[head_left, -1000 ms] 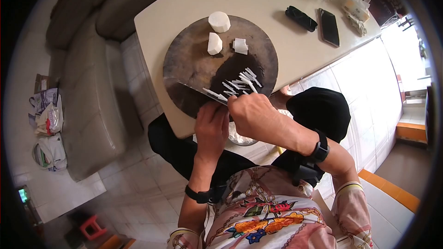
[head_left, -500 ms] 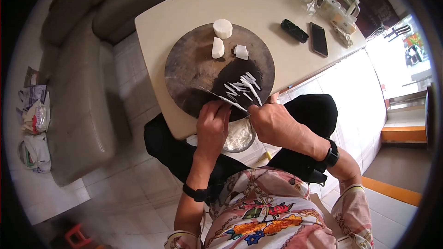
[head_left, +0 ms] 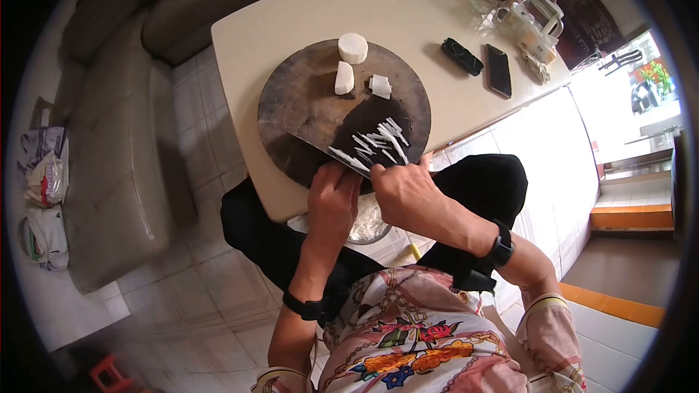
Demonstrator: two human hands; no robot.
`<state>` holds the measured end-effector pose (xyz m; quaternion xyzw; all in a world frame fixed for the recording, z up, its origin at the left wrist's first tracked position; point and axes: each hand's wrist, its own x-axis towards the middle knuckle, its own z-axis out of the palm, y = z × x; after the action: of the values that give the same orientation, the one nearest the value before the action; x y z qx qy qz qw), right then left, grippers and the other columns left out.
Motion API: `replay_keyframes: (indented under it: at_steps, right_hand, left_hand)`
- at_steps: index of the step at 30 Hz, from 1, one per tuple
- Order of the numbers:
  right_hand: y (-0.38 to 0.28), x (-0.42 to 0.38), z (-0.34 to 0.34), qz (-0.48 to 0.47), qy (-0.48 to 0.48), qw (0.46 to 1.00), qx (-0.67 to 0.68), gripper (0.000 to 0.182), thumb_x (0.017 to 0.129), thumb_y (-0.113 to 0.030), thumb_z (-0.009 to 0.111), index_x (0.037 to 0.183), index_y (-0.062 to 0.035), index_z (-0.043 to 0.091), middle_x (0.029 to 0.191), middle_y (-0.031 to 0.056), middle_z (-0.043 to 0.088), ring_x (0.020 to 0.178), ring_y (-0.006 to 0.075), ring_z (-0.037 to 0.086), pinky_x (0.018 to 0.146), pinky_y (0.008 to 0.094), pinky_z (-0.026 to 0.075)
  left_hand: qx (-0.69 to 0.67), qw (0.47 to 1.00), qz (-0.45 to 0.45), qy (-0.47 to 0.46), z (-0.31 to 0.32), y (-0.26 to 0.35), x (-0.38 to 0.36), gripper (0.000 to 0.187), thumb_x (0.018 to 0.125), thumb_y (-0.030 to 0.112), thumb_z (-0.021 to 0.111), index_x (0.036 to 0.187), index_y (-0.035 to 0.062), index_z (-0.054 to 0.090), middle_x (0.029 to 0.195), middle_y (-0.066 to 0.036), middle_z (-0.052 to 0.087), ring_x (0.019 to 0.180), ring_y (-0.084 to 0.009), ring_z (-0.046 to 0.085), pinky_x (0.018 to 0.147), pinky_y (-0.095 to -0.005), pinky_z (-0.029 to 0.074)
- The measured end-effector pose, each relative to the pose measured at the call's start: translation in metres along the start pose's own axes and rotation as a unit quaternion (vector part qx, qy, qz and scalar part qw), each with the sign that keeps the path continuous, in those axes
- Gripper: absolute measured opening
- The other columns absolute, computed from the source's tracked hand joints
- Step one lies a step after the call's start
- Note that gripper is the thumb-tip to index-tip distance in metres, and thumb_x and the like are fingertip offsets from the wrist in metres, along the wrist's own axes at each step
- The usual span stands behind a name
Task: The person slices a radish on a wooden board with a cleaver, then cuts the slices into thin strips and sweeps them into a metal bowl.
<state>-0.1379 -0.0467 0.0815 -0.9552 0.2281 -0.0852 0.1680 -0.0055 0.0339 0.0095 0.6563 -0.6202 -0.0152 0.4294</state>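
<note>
White root strips [head_left: 378, 142] part-cut and gathered along knife blade [head_left: 328, 151] on round board [head_left: 306, 94], left hand [head_left: 333, 200] clenched round the handle, right hand [head_left: 404, 189] loosely cupped beside them; three chunks [head_left: 352, 48] uncut.

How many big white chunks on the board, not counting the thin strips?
3. A round chunk at the board's far edge, a tall piece just nearer, a small block to its right. Hands could hide more.
</note>
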Motion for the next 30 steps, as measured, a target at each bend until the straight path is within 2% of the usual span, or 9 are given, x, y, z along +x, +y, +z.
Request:
replay_keyframes:
  at_steps: [3, 5, 7, 9, 14, 17, 24, 26, 30]
  right_hand:
    - [0.003, 0.005, 0.005, -0.001, 0.001, 1.0, 0.003, 0.012, 0.066, -0.001, 0.058, 0.076, 0.0055, 0.054, 0.064, 0.0213, 0.061, 0.061, 0.0372, 0.064, 0.055, 0.0433, 0.051]
    - [0.009, 0.0, 0.004, 0.02, 0.017, 0.999, 0.029, 0.01, 0.071, 0.0, 0.058, 0.077, 0.002, 0.05, 0.056, 0.0216, 0.055, 0.057, 0.0423, 0.06, 0.053, 0.0506, 0.046]
    - [0.014, -0.009, 0.0, 0.031, -0.003, 0.999, 0.037, 0.009, 0.072, 0.0, 0.058, 0.076, 0.0017, 0.05, 0.055, 0.0208, 0.054, 0.056, 0.0417, 0.06, 0.056, 0.0492, 0.047]
    - [0.01, -0.021, -0.006, 0.017, -0.015, 1.0, 0.0, 0.012, 0.07, -0.001, 0.057, 0.079, 0.0058, 0.054, 0.062, 0.0219, 0.06, 0.057, 0.0383, 0.063, 0.052, 0.0442, 0.05]
    - [0.005, -0.025, -0.006, -0.018, 0.003, 1.0, 0.001, 0.014, 0.068, 0.001, 0.057, 0.081, 0.0076, 0.054, 0.059, 0.0205, 0.059, 0.056, 0.0382, 0.062, 0.05, 0.0439, 0.049]
    - [0.005, -0.017, -0.009, 0.0, -0.04, 0.999, -0.01, 0.015, 0.068, 0.002, 0.057, 0.081, 0.0088, 0.055, 0.06, 0.0204, 0.06, 0.058, 0.0379, 0.063, 0.051, 0.0431, 0.05]
    - [0.005, -0.008, 0.002, -0.021, 0.009, 0.999, 0.042, 0.014, 0.067, 0.002, 0.058, 0.079, 0.0057, 0.051, 0.059, 0.0202, 0.058, 0.055, 0.0396, 0.06, 0.05, 0.0461, 0.046]
    - [0.002, -0.018, -0.007, 0.009, -0.043, 0.999, 0.016, 0.015, 0.067, 0.001, 0.059, 0.079, 0.0058, 0.051, 0.058, 0.0201, 0.057, 0.055, 0.0391, 0.06, 0.049, 0.0453, 0.046]
    - [0.002, -0.025, -0.004, -0.007, -0.03, 1.0, -0.003, 0.01, 0.068, 0.0, 0.057, 0.075, 0.0072, 0.054, 0.054, 0.0196, 0.057, 0.052, 0.0356, 0.063, 0.046, 0.0424, 0.049]
  left_hand:
    - [0.009, 1.0, 0.009, -0.002, 0.0, 0.0, -0.003, 0.017, 0.077, -0.001, 0.066, 0.094, -0.0023, 0.066, 0.094, -0.012, 0.06, 0.091, -0.031, 0.058, 0.08, -0.0409, 0.048]
    - [0.007, 1.0, 0.014, 0.024, 0.004, 0.001, -0.003, 0.018, 0.074, -0.004, 0.067, 0.092, -0.0014, 0.066, 0.094, -0.012, 0.061, 0.089, -0.0319, 0.058, 0.078, -0.0413, 0.049]
    - [0.003, 0.999, 0.017, 0.05, 0.006, 0.0, -0.004, 0.02, 0.072, -0.006, 0.068, 0.091, -0.0004, 0.066, 0.094, -0.012, 0.061, 0.088, -0.0329, 0.059, 0.076, -0.0416, 0.05]
    - [0.011, 0.999, 0.013, 0.034, 0.006, -0.001, -0.005, 0.018, 0.076, -0.003, 0.066, 0.093, -0.0024, 0.066, 0.095, -0.013, 0.061, 0.091, -0.0319, 0.058, 0.08, -0.0414, 0.048]
    - [0.021, 0.999, 0.033, 0.028, 0.004, -0.001, -0.001, 0.019, 0.073, -0.004, 0.067, 0.092, -0.0018, 0.067, 0.093, -0.013, 0.062, 0.09, -0.0328, 0.059, 0.079, -0.042, 0.049]
    - [0.02, 0.999, 0.031, 0.032, 0.003, -0.002, -0.002, 0.018, 0.072, -0.004, 0.067, 0.09, -0.001, 0.067, 0.093, -0.012, 0.062, 0.089, -0.0327, 0.059, 0.078, -0.0421, 0.05]
    - [0.031, 0.998, 0.028, 0.04, 0.007, -0.004, -0.005, 0.016, 0.071, -0.003, 0.069, 0.087, 0.0014, 0.067, 0.092, -0.011, 0.063, 0.087, -0.0317, 0.059, 0.077, -0.0413, 0.049]
    - [0.033, 0.998, 0.029, 0.042, 0.007, -0.004, -0.006, 0.016, 0.071, -0.003, 0.069, 0.086, 0.0016, 0.067, 0.092, -0.011, 0.063, 0.087, -0.0319, 0.059, 0.077, -0.0415, 0.048]
    - [0.046, 0.998, 0.038, 0.035, 0.004, -0.002, -0.004, 0.018, 0.07, -0.003, 0.068, 0.088, 0.0013, 0.067, 0.093, -0.012, 0.062, 0.086, -0.0325, 0.058, 0.077, -0.042, 0.048]
